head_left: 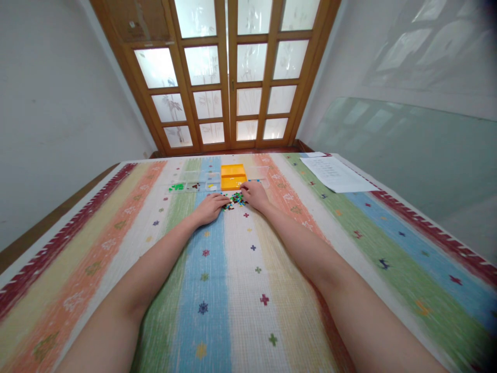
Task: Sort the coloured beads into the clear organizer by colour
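Observation:
A small pile of tiny mixed-colour pieces (237,198), green, blue, dark and yellow, lies on the striped cloth between my hands. My left hand (212,209) rests at the pile's left side, its fingers stretched out and touching the pieces. Over the pile's right edge is my right hand (254,195), thumb and fingers pinched together by the front right corner of an orange box (233,170). Whatever the pinch may hold is too small to make out. Left of the orange box, a clear compartment tray (202,177) contains green pieces (177,186), dark brown pieces (195,186) and yellow and white pieces (212,187).
Another clear tray (262,171) sits to the right of the orange box, partly behind my right hand. Printed paper sheets (336,174) lie at the table's far right. A glass panel (407,155) leans on the right wall. Wooden glazed doors (229,93) stand beyond the table.

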`<move>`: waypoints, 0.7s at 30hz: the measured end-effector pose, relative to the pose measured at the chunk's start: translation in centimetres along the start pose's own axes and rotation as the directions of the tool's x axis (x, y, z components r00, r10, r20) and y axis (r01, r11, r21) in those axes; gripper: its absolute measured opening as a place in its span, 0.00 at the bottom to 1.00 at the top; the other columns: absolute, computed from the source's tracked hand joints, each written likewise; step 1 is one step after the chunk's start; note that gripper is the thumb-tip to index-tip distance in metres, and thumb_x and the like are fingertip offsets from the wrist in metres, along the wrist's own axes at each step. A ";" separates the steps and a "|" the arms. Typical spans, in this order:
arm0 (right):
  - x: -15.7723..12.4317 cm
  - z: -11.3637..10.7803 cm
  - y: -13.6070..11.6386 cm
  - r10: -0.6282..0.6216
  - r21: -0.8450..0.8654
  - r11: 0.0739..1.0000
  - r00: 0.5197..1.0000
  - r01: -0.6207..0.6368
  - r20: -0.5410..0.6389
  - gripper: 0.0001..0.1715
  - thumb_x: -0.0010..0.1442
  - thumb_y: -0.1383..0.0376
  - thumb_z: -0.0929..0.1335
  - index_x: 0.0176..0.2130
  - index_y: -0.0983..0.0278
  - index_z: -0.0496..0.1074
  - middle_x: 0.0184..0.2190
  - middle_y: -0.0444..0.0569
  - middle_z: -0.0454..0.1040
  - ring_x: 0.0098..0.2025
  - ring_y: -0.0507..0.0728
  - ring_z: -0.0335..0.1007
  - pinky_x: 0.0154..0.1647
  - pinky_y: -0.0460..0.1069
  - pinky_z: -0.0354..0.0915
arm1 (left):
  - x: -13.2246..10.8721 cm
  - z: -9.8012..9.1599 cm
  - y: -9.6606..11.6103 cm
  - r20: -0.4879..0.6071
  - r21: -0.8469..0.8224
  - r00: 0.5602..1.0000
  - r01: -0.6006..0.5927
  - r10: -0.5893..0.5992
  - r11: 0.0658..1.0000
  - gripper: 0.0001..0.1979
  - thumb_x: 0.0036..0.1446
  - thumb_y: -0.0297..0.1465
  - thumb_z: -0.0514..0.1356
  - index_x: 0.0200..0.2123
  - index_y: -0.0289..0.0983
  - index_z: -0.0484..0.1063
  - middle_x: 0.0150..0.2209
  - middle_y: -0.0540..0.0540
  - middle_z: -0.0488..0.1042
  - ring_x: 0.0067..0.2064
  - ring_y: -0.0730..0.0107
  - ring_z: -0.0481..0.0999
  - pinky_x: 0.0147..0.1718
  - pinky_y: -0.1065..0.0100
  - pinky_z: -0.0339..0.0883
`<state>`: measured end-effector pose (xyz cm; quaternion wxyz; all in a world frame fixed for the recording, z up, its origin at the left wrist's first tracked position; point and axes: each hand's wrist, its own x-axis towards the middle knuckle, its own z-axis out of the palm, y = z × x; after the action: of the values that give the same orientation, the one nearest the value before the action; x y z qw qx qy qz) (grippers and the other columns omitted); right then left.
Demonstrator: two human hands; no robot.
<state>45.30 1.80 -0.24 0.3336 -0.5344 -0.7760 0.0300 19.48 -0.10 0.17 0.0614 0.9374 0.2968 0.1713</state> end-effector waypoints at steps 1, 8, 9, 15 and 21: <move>0.0 0.0 0.0 -0.001 0.001 1.000 1.000 0.001 -0.002 0.11 0.66 0.67 0.67 0.40 0.62 0.81 0.39 0.50 0.82 0.43 0.60 0.73 0.47 0.51 0.61 | 0.0 0.0 -0.1 -0.003 -0.003 1.000 0.002 -0.002 1.000 0.26 0.65 0.22 0.51 0.62 0.41 0.75 0.61 0.43 0.76 0.63 0.58 0.69 0.66 0.52 0.61; 0.0 0.0 -0.1 -0.006 -0.006 1.000 1.000 0.006 0.009 0.12 0.66 0.67 0.66 0.41 0.62 0.81 0.39 0.50 0.82 0.43 0.59 0.73 0.47 0.50 0.61 | -0.1 0.2 -0.7 -0.013 0.002 1.000 0.026 -0.026 1.000 0.28 0.63 0.20 0.50 0.60 0.42 0.76 0.60 0.46 0.77 0.63 0.60 0.69 0.67 0.53 0.60; 0.0 -0.1 -0.2 -0.005 -0.008 1.000 1.000 0.005 0.013 0.12 0.66 0.67 0.66 0.41 0.62 0.81 0.39 0.50 0.82 0.43 0.59 0.73 0.47 0.50 0.61 | -0.2 0.2 -0.8 -0.008 0.009 1.000 0.030 -0.030 0.999 0.28 0.63 0.20 0.50 0.60 0.42 0.76 0.60 0.46 0.77 0.64 0.59 0.68 0.67 0.52 0.60; 0.0 -0.1 -0.3 -0.003 -0.008 1.000 1.000 0.004 0.012 0.12 0.66 0.67 0.66 0.40 0.62 0.81 0.39 0.51 0.82 0.43 0.60 0.73 0.47 0.51 0.62 | -0.2 -0.1 -0.5 -0.021 0.011 1.000 0.023 -0.023 1.000 0.27 0.62 0.21 0.51 0.59 0.42 0.77 0.59 0.45 0.78 0.63 0.57 0.69 0.66 0.50 0.62; -0.2 -0.2 -0.3 -0.013 -0.006 1.000 1.000 0.013 0.008 0.12 0.66 0.67 0.66 0.41 0.62 0.81 0.39 0.51 0.82 0.43 0.60 0.73 0.47 0.51 0.63 | -0.4 0.0 -0.6 -0.144 -0.104 0.984 0.092 -0.107 0.990 0.23 0.61 0.22 0.53 0.54 0.40 0.81 0.54 0.43 0.80 0.59 0.58 0.73 0.63 0.50 0.66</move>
<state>45.18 1.49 -0.07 0.3289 -0.5303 -0.7810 0.0277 18.86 0.17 -0.02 0.0929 0.9020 0.3384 0.2517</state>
